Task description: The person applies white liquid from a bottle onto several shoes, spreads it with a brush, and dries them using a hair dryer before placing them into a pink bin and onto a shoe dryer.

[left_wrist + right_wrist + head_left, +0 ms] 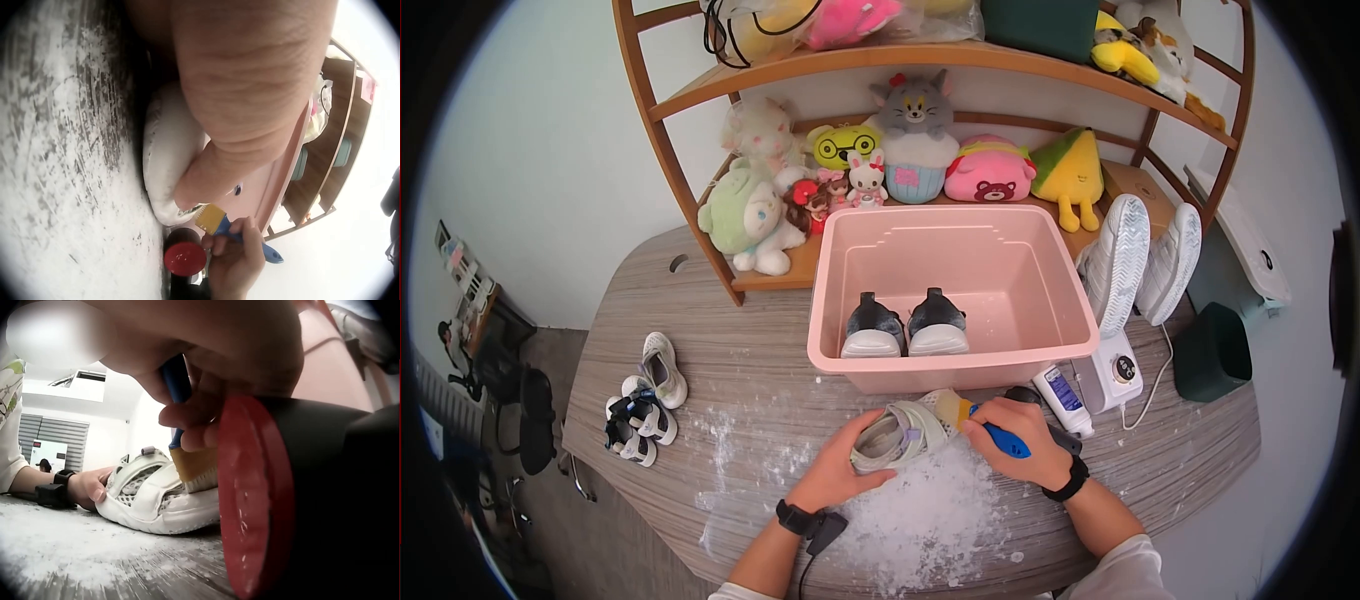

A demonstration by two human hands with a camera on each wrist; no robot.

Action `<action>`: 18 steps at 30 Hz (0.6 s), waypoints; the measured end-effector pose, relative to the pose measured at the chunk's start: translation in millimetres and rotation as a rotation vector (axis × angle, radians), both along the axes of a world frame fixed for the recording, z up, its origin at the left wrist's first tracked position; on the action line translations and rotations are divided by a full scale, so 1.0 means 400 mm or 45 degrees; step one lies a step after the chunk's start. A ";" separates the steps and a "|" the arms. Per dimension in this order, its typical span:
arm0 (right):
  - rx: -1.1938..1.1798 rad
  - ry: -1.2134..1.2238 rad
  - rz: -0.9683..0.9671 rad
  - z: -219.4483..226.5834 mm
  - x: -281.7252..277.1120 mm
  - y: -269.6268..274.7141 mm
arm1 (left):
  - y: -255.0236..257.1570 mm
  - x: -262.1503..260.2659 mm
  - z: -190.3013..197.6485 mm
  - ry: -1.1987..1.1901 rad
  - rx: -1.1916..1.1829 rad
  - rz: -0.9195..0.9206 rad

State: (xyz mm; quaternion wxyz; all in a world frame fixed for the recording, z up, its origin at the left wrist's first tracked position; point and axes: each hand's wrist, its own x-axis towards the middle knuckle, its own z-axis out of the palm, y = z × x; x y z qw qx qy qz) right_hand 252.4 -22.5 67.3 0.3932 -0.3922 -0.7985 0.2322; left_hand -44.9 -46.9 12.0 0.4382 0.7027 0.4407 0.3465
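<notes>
A small white shoe (915,428) with mesh panels stands on the table, its toe towards the right. My left hand (840,472) grips it round the heel end, the thumb along the near side. In my right hand (1030,437) is a flat brush (197,470) with a blue handle, a yellow band and pale bristles. Those bristles press on the mesh near the shoe's toe. White residue (920,520) is spread over the table under and around the shoe. Beside the right hand lies a black cylinder with a red end (256,494).
Behind the hands stands a pink tub (955,378) holding a pair of dark shoes with white toes (905,328). A white tube (1063,400), a white device (1112,372) bearing upright white shoes and a green bin (1215,352) are right. Small shoes (642,415) lie left; a toy shelf (800,265) stands behind.
</notes>
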 end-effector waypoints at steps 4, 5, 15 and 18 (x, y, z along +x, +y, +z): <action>0.051 -0.025 -0.031 -0.001 -0.004 0.004 | -0.002 0.002 -0.001 -0.005 -0.019 0.023; 0.046 -0.007 -0.044 0.000 -0.008 0.004 | -0.003 0.003 -0.001 -0.004 -0.018 0.023; -0.086 -0.061 -0.147 0.034 0.027 -0.001 | 0.006 -0.010 -0.030 0.113 0.188 0.208; -0.204 0.140 -0.162 0.033 0.037 -0.007 | 0.008 -0.015 -0.032 0.122 0.264 0.177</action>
